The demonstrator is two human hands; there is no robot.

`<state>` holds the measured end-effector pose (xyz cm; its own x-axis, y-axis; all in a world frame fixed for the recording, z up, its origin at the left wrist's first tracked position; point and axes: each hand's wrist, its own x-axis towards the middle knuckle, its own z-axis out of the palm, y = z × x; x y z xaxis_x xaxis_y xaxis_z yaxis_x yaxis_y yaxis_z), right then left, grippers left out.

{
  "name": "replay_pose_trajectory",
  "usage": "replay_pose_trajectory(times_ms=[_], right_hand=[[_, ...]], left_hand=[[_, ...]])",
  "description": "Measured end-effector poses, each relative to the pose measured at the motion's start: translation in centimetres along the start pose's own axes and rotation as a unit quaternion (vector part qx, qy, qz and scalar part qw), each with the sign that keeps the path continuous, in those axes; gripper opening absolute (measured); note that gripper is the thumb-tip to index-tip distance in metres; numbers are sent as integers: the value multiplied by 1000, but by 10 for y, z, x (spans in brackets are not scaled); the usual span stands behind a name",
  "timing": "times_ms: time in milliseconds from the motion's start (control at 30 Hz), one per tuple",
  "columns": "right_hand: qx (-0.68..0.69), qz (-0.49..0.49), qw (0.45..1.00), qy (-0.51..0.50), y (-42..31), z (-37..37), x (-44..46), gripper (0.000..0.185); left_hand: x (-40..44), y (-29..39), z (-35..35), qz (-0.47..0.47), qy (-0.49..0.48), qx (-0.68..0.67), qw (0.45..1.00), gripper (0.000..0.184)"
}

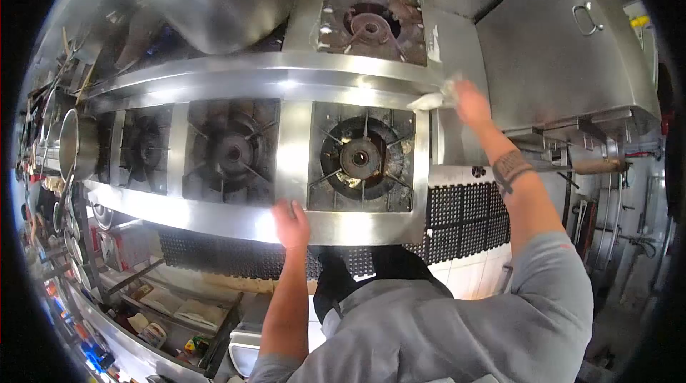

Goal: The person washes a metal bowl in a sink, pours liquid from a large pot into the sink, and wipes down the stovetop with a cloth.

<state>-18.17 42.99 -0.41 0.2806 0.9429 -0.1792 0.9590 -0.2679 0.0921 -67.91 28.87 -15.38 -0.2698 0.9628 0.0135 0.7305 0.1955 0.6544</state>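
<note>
A steel gas stove [294,158] with several black burner grates spreads out below me. My right hand [471,102] is at the stove's right end, closed on a pale cloth [432,101]. Motion smears both the hand and the cloth. The cloth lies along the raised steel ledge [343,81] behind the front burners. On the front steel edge rests my left hand [291,224], fingers stretched out and holding nothing. Nearest to both hands is the front right burner [361,158], whose grate has light food bits and stains around it.
A large steel pot [221,8] stands at the back left, beside the rear burner [371,26]. To the right is a steel cabinet [564,40] with a handle. A smaller pot [78,143] sits at the far left. Black rubber mats [468,219] cover part of the floor.
</note>
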Motion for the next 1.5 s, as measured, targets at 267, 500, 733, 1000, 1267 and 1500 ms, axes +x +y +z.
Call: replay_pose_trajectory(times_ms=[267,500,733,1000,1267,1500], right_hand=[[401,113,894,165,-11,-71,-14,50],[356,-243,836,338,-155,-93,109,45],[68,-467,863,180,-294,-20,144,47],[-49,-372,907,190,-306,-30,354,48],[-42,-337,936,95,-278,-79,402,30],[-169,-243,952,73,-112,-54,413,27]], left_hand=[[123,78,39,124,26,-101,987,17],[136,79,62,130,18,-55,990,20],[140,85,66,79,-2,-28,997,20],[146,94,67,87,-4,18,996,13],[147,91,72,95,-18,56,994,12],[146,91,72,109,-4,64,992,15]])
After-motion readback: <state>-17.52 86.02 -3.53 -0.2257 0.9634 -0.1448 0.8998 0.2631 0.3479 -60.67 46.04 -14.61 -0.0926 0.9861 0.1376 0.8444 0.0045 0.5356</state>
